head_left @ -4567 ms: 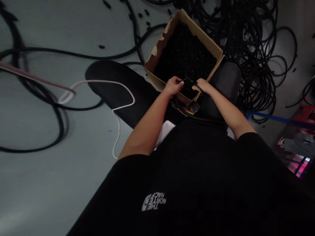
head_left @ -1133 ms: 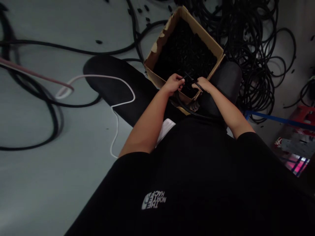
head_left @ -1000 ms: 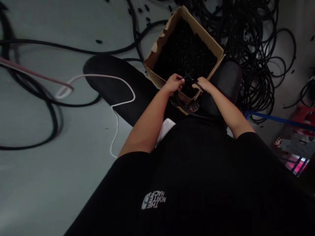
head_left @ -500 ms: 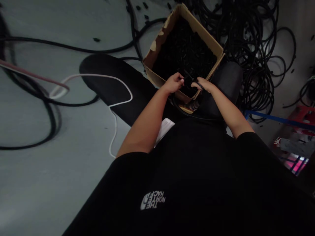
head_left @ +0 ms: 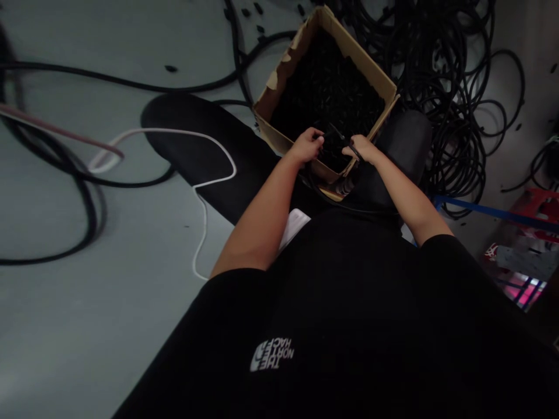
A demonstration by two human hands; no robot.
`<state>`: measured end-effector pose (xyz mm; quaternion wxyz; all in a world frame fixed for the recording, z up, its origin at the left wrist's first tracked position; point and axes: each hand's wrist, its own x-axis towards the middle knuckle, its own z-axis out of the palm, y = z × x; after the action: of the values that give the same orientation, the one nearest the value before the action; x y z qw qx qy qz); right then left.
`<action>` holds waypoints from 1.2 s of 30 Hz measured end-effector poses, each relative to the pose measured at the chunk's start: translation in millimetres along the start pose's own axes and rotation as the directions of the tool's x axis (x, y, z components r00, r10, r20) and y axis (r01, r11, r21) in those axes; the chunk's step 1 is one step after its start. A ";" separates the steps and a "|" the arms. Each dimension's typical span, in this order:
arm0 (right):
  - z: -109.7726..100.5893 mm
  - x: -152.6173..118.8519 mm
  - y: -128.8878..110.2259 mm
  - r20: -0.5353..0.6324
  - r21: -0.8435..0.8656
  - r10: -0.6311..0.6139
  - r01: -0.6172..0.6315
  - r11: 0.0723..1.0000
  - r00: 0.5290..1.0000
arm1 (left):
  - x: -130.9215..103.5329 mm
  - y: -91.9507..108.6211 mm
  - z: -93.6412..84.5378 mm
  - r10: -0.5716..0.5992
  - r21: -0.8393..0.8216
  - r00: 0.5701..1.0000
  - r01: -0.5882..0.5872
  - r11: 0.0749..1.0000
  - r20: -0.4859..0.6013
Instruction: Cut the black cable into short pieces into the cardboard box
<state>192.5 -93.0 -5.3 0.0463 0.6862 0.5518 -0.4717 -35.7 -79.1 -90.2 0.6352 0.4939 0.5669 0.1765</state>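
Both hands are over the near corner of an open cardboard box (head_left: 360, 49) filled with small black pieces (head_left: 325, 81). My right hand (head_left: 365, 148) is closed around the dark handles of a pair of scissors (head_left: 338, 132), whose blades point up and left over the box. Facing it from the left, my left hand (head_left: 308, 145) is pinched on a black hose (head_left: 311, 177). That hose trails down from the hand and curves across my lap. Its end near the blades is hard to make out against the dark contents.
A big tangle of black hose (head_left: 458, 105) lies right of the box. More black hose (head_left: 109, 80) runs over the grey floor at left, with small black bits (head_left: 171, 68) scattered about. A white cord (head_left: 205, 224) crosses my leg. A red stool (head_left: 544, 203) stands at far right.
My right hand and the scissors have shifted slightly right, and my left hand slightly left, so the gap between them is a little wider. The box has stayed in place.
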 end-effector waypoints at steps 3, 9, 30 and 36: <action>0.8 1.7 1.5 0.073 0.142 0.052 -0.062 0.988 0.996 | -2.6 12.2 2.1 -0.150 -0.140 0.987 0.141 0.980 -0.060; 2.2 2.6 -1.4 0.172 0.141 -0.030 0.006 0.990 0.985 | -13.8 25.2 3.7 -0.086 -0.261 0.995 0.071 0.963 -0.043; -4.8 -6.2 -15.6 0.093 0.087 0.030 -0.038 0.995 0.995 | 1.1 -2.9 4.0 -0.111 -0.160 0.990 0.096 0.982 -0.087; -0.1 -2.5 -8.8 0.083 0.071 0.004 -0.010 0.997 0.997 | 0.6 -5.5 0.6 -0.071 -0.168 0.997 0.065 0.984 -0.028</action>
<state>185.7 -91.3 0.5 0.0463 0.6691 0.5300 -0.5189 -36.9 -81.3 -95.2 0.6702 0.4162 0.5775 0.2100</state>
